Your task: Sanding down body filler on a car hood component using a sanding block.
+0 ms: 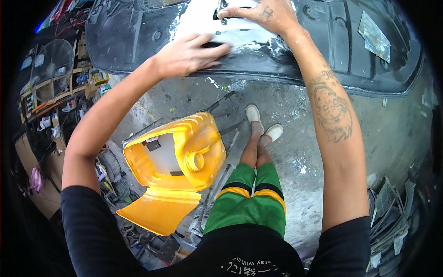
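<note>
A dark panel (110,32) bent at the rim spans the top, with a white, patchy middle (189,21). My left hand (191,55) rests on its near part, motion-blurred, fingers apart and curved over a dark area that I cannot make out. My right hand (272,16) is at the top edge, its thumb stretched onto or beside a small metal fitting (223,13) in the white area; its other fingers are mostly hidden. An irregular grey sheet (374,34) lies on the panel's right side.
Below the panel, a cut-open yellow jerrycan (207,138) with pale liquid sits left of my feet on stained concrete (300,184). A cluttered shelf with a round fan guard (51,67) stands at left. Scrap panels (387,212) are piled at lower right.
</note>
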A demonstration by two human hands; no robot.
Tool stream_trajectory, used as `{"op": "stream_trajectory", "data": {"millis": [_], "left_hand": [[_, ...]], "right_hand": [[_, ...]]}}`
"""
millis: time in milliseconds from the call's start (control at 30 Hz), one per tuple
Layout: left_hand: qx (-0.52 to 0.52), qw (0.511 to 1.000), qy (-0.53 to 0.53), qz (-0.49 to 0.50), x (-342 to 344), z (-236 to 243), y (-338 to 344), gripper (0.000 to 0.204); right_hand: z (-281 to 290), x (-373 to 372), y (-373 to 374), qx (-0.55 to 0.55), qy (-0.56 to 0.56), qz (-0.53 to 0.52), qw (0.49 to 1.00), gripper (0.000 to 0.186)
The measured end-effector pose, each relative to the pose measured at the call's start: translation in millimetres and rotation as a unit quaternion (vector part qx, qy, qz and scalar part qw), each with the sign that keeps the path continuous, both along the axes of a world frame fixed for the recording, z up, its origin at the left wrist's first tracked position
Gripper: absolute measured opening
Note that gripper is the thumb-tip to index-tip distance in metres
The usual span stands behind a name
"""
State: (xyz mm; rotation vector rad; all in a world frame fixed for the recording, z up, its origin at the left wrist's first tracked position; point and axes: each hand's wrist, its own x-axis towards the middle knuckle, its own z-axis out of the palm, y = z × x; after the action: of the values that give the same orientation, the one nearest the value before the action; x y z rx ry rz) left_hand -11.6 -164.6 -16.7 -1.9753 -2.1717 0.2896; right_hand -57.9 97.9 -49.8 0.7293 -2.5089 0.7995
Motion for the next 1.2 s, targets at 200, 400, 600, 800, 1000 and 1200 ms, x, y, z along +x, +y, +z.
{"op": "stream_trajectory", "data": {"millis": [200, 400, 600, 800, 1000, 1200], "left_hand": [[-0.064, 0.996, 0.062, -0.017, -2, 13, -18, 0.030], [-0.053, 0.999, -0.003, 0.005, -13, 1, 13, 0.043], [-0.073, 0.997, 0.005, -0.038, -27, 20, 12, 0.048], [0.180, 0.973, -0.070, 0.126, 15, 31, -7, 0.051], [0.327, 0.879, -0.122, 0.324, 16, 41, -54, 0.037], [0.424, 0.806, -0.113, 0.397, 19, 30, -44, 0.033]], "right_hand": [[-21, -6, 9, -0.041, 0.009, 0.014, 0.999, 0.052], [-13, 2, 18, -0.011, 0.059, -0.008, 0.998, 0.053], [16, 4, 0, 0.056, -0.090, -0.051, 0.993, 0.059], [-10, 2, 7, 0.031, -0.030, -0.040, 0.998, 0.049], [-15, -8, 8, 0.007, -0.048, -0.006, 0.999, 0.050], [-11, -9, 8, 0.013, -0.080, 0.011, 0.997, 0.050]]}}
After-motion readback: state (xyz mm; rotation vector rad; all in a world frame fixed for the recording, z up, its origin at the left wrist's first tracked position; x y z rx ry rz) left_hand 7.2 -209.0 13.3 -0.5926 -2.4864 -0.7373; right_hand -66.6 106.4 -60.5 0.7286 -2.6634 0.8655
